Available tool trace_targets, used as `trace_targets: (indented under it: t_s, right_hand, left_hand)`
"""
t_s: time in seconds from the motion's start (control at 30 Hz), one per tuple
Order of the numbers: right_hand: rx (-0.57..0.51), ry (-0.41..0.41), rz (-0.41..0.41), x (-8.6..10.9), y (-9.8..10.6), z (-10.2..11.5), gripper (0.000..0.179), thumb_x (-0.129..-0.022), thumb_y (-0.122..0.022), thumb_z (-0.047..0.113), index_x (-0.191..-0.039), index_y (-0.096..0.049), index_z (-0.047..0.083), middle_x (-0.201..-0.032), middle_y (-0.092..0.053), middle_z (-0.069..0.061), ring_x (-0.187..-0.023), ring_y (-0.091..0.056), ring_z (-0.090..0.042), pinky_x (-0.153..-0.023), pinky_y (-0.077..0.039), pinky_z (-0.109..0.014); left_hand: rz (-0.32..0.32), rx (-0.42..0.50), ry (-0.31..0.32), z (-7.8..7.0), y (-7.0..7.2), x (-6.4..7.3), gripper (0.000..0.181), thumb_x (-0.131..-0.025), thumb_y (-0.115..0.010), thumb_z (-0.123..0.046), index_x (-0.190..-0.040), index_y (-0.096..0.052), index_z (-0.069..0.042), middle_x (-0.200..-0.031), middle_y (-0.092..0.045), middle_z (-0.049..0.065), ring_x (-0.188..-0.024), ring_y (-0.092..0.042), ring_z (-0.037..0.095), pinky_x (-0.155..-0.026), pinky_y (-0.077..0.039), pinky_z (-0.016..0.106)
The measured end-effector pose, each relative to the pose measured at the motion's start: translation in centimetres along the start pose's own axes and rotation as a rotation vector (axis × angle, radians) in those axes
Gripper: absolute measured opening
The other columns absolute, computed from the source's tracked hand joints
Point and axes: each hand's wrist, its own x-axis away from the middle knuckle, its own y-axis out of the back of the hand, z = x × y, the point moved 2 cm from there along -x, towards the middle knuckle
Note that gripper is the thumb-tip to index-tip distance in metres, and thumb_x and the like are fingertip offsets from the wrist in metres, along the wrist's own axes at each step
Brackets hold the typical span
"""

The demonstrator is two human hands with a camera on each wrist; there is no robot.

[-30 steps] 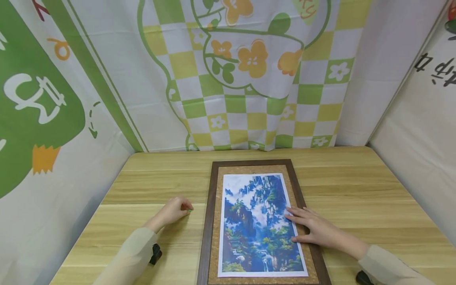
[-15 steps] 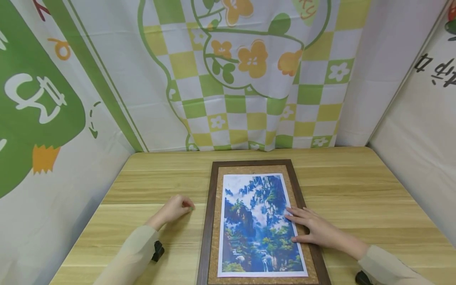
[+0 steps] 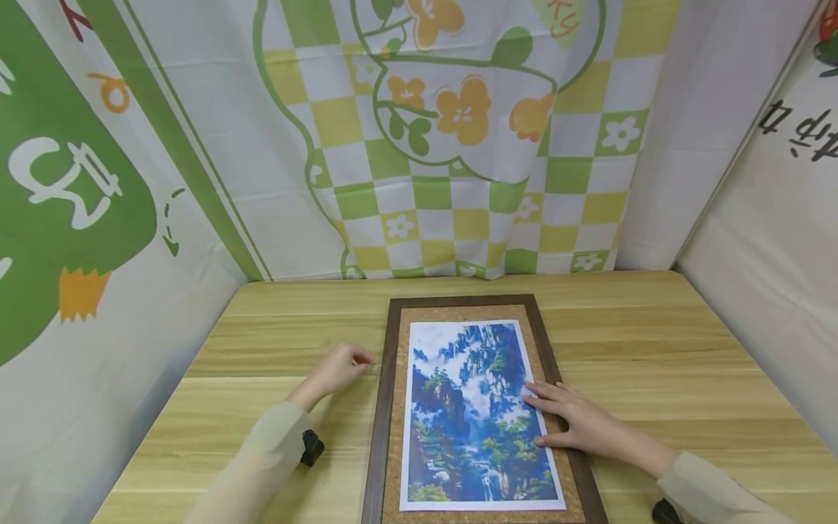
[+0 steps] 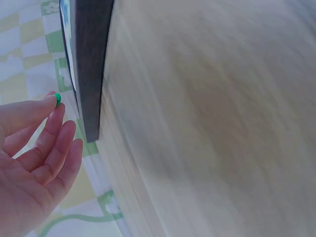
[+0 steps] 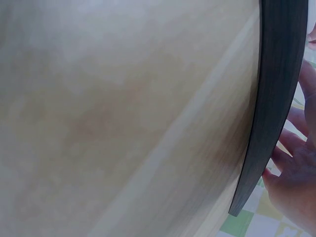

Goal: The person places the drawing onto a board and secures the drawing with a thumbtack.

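My left hand (image 3: 337, 370) hovers just left of the framed corkboard (image 3: 458, 312), above the table. Between thumb and index finger it pinches a small green push pin (image 4: 58, 99); only its rounded green end shows, and the tip is hidden. A printed sheet with a blue-green mountain landscape (image 3: 471, 415) lies on the cork. My right hand (image 3: 579, 421) rests on the sheet's right edge with spread fingers, its palm side over the board's dark wooden frame (image 5: 281, 74).
The board lies on a wood-grain table (image 3: 301, 306), its near end cut off by the view. A checked green, yellow and white curtain (image 3: 458, 218) hangs behind. Printed cloth (image 3: 203, 327) closes off the left side, and a pale cloth (image 3: 753, 233) the right.
My left hand has moved right and slightly away from me, closer to the board's left frame, still pinching the push pin. The right hand and the sheet have stayed put.
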Motion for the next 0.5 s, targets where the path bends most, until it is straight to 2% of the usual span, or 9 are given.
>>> trace_targets:
  t_s: [0.2,0.4,0.5]
  right_hand:
    - [-0.01,-0.002,0.002,0.0,0.0,0.0,0.065,-0.079,-0.059,0.045,-0.128,-0.046,0.005,-0.136,-0.037,-0.017,-0.121,-0.035,-0.036,-0.097,-0.022,-0.049]
    - [-0.007,0.01,-0.012,0.0,0.0,0.1,0.065,-0.078,-0.06,0.044,-0.127,-0.047,0.004,-0.135,-0.037,-0.018,-0.12,-0.036,-0.037,-0.096,-0.023,-0.051]
    - [-0.018,0.013,-0.016,0.0,0.0,0.1,0.064,-0.078,-0.061,0.043,-0.127,-0.047,0.004,-0.135,-0.037,-0.019,-0.12,-0.036,-0.038,-0.105,-0.015,-0.042]
  left_hand:
    - [0.013,0.051,-0.029,-1.6,-0.3,-1.0,0.013,-0.082,-0.056,0.0,-0.089,-0.067,0.0,-0.087,-0.064,0.008,-0.077,-0.058,0.017,-0.065,-0.048,0.028]
    - [0.0,0.056,-0.062,-3.1,-0.7,-2.4,0.013,-0.084,-0.056,-0.003,-0.091,-0.066,0.001,-0.088,-0.064,0.008,-0.079,-0.057,0.018,-0.066,-0.048,0.029]
    - [-0.016,0.083,-0.066,-3.6,-1.0,-3.0,0.013,-0.083,-0.056,-0.001,-0.091,-0.066,0.002,-0.088,-0.064,0.01,-0.082,-0.058,0.021,-0.071,-0.048,0.033]
